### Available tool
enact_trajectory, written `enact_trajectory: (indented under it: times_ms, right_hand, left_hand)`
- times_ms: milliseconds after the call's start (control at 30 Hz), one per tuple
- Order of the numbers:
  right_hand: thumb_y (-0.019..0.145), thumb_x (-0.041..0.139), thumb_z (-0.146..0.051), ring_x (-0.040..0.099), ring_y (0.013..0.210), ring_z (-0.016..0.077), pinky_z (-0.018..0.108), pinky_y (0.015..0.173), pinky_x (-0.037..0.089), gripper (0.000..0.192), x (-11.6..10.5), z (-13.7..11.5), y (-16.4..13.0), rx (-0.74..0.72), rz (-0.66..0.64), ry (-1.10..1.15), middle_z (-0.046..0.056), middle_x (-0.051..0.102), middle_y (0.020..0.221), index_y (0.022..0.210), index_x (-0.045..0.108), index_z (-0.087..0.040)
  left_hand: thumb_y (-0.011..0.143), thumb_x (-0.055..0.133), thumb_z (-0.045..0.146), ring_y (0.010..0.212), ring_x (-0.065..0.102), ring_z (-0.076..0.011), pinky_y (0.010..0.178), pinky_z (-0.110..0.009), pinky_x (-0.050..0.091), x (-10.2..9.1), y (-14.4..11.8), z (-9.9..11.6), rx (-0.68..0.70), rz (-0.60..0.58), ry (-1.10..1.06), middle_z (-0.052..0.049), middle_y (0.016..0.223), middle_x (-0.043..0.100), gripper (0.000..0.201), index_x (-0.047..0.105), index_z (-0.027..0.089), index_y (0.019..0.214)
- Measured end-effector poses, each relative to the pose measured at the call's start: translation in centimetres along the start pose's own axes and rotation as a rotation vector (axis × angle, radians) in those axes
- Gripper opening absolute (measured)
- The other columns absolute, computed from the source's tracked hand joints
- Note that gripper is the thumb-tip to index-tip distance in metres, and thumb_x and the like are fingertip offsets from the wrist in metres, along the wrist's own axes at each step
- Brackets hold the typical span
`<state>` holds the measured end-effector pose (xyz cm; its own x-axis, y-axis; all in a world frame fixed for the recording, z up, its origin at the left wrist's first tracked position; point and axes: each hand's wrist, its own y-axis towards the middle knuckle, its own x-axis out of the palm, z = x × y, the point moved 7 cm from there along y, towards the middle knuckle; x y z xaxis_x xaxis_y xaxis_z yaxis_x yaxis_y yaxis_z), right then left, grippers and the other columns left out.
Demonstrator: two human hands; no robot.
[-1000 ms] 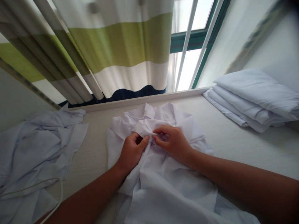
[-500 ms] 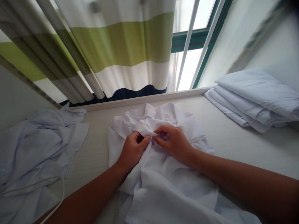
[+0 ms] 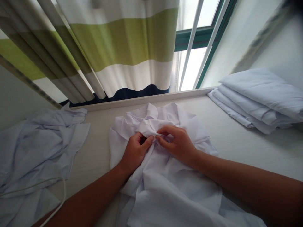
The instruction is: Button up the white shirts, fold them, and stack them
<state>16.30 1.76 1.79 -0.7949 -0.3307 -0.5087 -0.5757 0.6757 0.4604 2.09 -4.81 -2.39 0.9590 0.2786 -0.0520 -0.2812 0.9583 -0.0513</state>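
Note:
A white collared shirt (image 3: 170, 186) lies in front of me, its collar toward the window and its lower part spilling off the near side of the view. My left hand (image 3: 137, 150) pinches the front edge of the shirt between thumb and bent fingers. Close beside it, my right hand (image 3: 176, 143) grips the same bunched cloth with thumb and forefinger. The two thumbs are almost touching over the shirt's upper front. Any button or buttonhole between the fingertips is too small or too hidden to make out.
Crumpled white garments (image 3: 44, 145) lie on the left, with a pale cable (image 3: 62, 186) across them. Folded white clothes (image 3: 260, 97) are stacked at the right on the pale tabletop (image 3: 94, 151). Behind its raised back edge hang a striped curtain (image 3: 132, 41) and window bars (image 3: 193, 41).
My hands stay on the same spot of the shirt, the right fingertips shifting only slightly. The rest of the scene looks the same apart from a small camera shift.

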Motion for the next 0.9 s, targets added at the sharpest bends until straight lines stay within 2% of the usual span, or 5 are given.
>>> enact_trajectory:
  times_ms: [200,400,633,767,900]
  right_hand:
    - [0.082,0.066,-0.019,0.061,0.069,0.0164,0.029,0.067,0.048,0.004,-0.1,-0.4,-0.1,-0.093,0.009,-0.077,0.002,0.069,0.077,0.085,0.068,-0.021]
    - [0.083,0.063,-0.019,0.062,0.069,0.0167,0.028,0.069,0.049,0.005,0.1,-0.9,-0.3,-0.183,-0.003,-0.164,0.004,0.07,0.078,0.086,0.067,-0.02]
    - [0.088,0.059,-0.022,0.061,0.07,0.0177,0.03,0.071,0.049,0.008,0.2,-1.2,-0.3,-0.284,-0.016,-0.246,0.005,0.071,0.078,0.087,0.067,-0.021]
    - [0.09,0.057,-0.023,0.058,0.066,0.0171,0.03,0.069,0.048,0.012,0.4,-1.3,-0.4,-0.305,-0.042,-0.277,0.004,0.07,0.075,0.085,0.068,-0.021]
    - [0.091,0.057,-0.024,0.061,0.069,0.0172,0.03,0.071,0.049,0.013,0.5,-1.4,-0.5,-0.292,-0.044,-0.233,0.005,0.071,0.078,0.088,0.069,-0.02]
  left_hand:
    - [0.08,0.074,0.044,0.089,0.069,-0.0242,0.076,-0.03,0.053,0.0,0.0,0.3,0.006,0.008,0.051,-0.008,0.095,0.076,0.038,0.074,0.013,0.103]
    - [0.085,0.069,0.046,0.078,0.064,-0.0193,0.068,-0.026,0.049,-0.1,0.1,0.3,0.029,0.003,0.121,-0.006,0.086,0.074,0.038,0.074,0.013,0.101]
    - [0.084,0.068,0.049,0.07,0.06,-0.0164,0.063,-0.024,0.046,0.0,0.1,0.1,0.017,-0.012,0.102,-0.003,0.079,0.07,0.037,0.073,0.014,0.094]
    - [0.086,0.066,0.048,0.073,0.061,-0.0174,0.066,-0.025,0.047,0.2,0.1,0.3,0.035,-0.042,0.093,-0.003,0.081,0.069,0.035,0.071,0.014,0.095]
    - [0.087,0.066,0.046,0.075,0.061,-0.0174,0.068,-0.025,0.047,0.2,0.0,0.2,0.037,-0.04,0.088,-0.004,0.083,0.069,0.034,0.07,0.014,0.096]
